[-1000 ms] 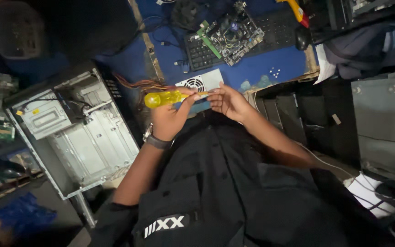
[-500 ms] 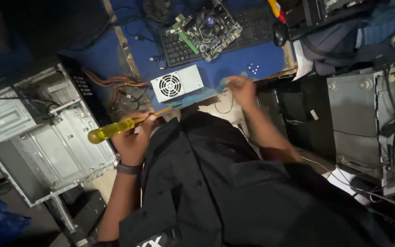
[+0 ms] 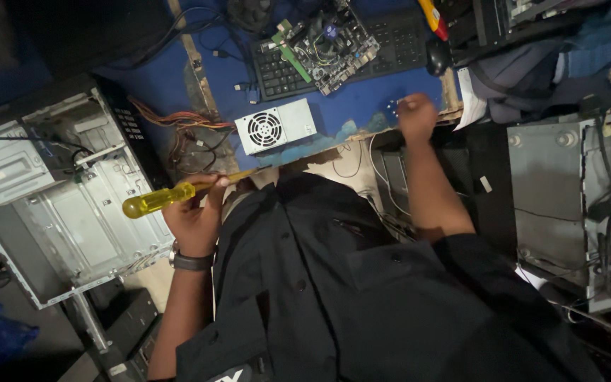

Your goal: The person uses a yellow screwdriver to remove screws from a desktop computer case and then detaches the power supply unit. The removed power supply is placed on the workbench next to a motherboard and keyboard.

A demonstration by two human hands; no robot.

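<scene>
Left hand grips a yellow-handled screwdriver; right hand, fisted, rests on the blue table near a white power supply.

Yellow-handled screwdriver lies level beside open case

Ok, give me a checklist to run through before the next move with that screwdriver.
1. Screwdriver held in the left hand: ok, fingers wrap the shaft just past the yellow handle.
2. Right hand free: cannot tell, it is fisted at the blue table's edge.
3. Computer case open: ok, the side panel is off.
4. Power supply out of the case: ok, it lies on the table.
5. Screwdriver tip condition: cannot tell, too small.
</scene>
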